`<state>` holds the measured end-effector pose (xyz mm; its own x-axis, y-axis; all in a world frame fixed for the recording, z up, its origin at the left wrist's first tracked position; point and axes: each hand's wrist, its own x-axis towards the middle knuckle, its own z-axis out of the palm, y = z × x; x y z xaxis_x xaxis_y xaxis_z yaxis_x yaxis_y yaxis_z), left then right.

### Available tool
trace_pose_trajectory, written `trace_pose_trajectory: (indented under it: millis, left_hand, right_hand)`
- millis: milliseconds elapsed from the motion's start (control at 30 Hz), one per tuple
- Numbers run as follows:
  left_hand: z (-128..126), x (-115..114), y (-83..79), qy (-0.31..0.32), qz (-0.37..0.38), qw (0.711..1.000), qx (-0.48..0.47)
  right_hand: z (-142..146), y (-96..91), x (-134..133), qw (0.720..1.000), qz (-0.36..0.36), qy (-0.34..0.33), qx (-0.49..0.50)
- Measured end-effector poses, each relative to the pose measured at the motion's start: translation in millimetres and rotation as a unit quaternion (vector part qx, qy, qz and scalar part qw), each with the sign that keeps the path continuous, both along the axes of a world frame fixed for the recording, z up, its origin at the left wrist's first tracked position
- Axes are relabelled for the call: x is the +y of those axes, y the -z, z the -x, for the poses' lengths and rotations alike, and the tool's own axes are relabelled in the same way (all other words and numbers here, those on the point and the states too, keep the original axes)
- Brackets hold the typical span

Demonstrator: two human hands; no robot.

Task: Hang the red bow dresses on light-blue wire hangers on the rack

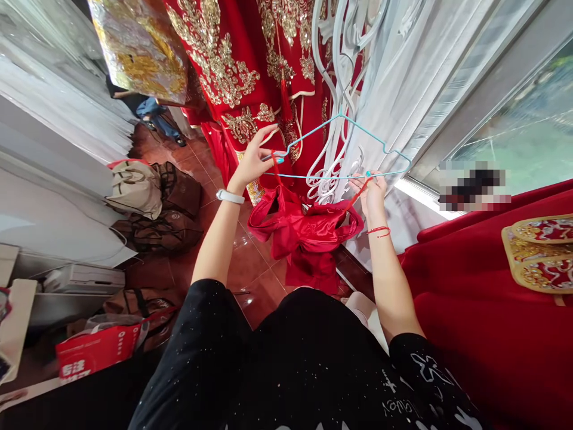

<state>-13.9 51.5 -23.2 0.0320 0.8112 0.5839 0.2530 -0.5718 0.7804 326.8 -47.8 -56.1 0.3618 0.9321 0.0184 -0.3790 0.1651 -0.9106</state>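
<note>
A light blue wire hanger (358, 128) hangs in front of me on a white ornate metal rack (333, 89). From its bottom bar a red satin garment (308, 230) droops by thin red straps. My left hand (257, 156) pinches the hanger's left end together with a strap. My right hand (372, 192) is closed on the other strap at the bar's right side. A white band sits on my left wrist and a red string on my right wrist.
Red gowns with gold embroidery (237, 65) hang behind the rack. White curtains (403, 77) and a window are at right. A red cloth surface (483, 322) holds embroidered pieces (544, 254). Bags (154, 200) and a red carrier bag (96, 355) sit on the tiled floor at left.
</note>
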Motion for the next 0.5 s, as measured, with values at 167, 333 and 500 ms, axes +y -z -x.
trace_pose_trajectory:
  millis: [167, 333, 500]
  left_hand:
    - [-13.4, 4.6, -22.9, 0.115, 0.107, 0.986, 0.05]
    - [-21.0, -7.6, -16.7, 0.1, 0.089, 0.98, 0.144]
    - [-31.2, -24.4, -21.9, 0.061, 0.023, 0.973, 0.223]
  right_hand:
    - [4.5, 5.0, -2.5, 1.0, 0.005, 0.003, -0.03]
    - [-0.5, 4.3, 1.1, 0.994, 0.01, 0.013, -0.106]
    - [-4.8, -1.8, 3.3, 0.995, 0.011, 0.018, -0.094]
